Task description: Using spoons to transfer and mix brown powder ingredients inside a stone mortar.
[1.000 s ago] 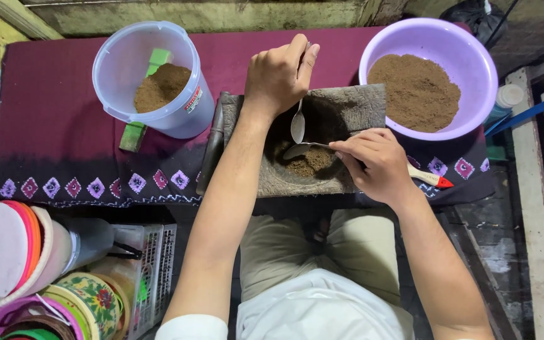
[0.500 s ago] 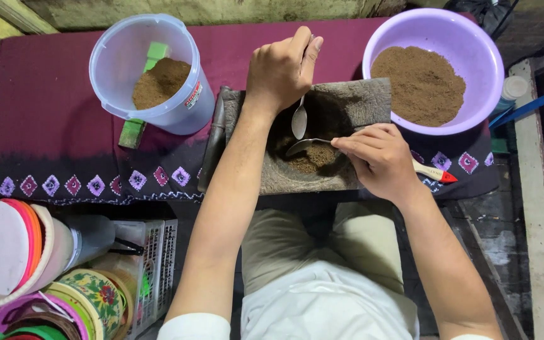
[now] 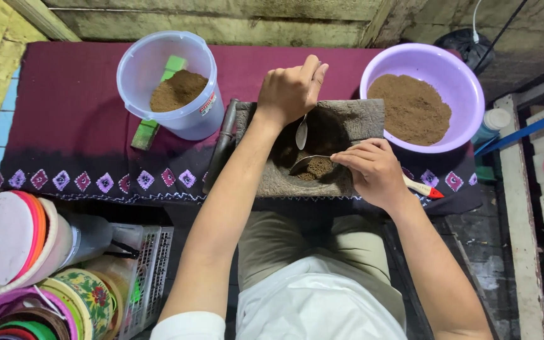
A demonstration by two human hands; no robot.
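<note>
A stone mortar slab (image 3: pixel 266 179) with a dark hollow is set on a maroon patterned cloth (image 3: pixel 70 126), and everything else is placed around it. Over the far rim of the mortar the left hand (image 3: pixel 291 91) is held, its fingers closed together around the handle of a metal spoon (image 3: pixel 301 133). The handle runs up between the thumb and the bent fingertips (image 3: pixel 315 68), and the bowl of this spoon hangs below the fingers, pointing down into the hollow, just above the brown powder (image 3: pixel 316 169) that lies at the bottom of the hollow.

At the near right edge of the mortar the right hand (image 3: pixel 373 173) is placed, with its fingers pinched shut on the handle of a second spoon (image 3: pixel 305 162). This spoon is held nearly level; its bowl reaches leftward from the fingertips and lies at the edge of the powder heap, just under the tip of the first spoon. Whether the two spoons touch cannot be told.

A wooden-handled tool with a red tip (image 3: pixel 424 188) is seen partly hidden behind the right hand, to the right of the mortar. To the right and beyond the mortar a lilac plastic basin (image 3: pixel 379 75) of brown powder is set, touching its corner. To the left a clear plastic tub (image 3: pixel 140 69) with a smaller heap of powder is placed.
</note>
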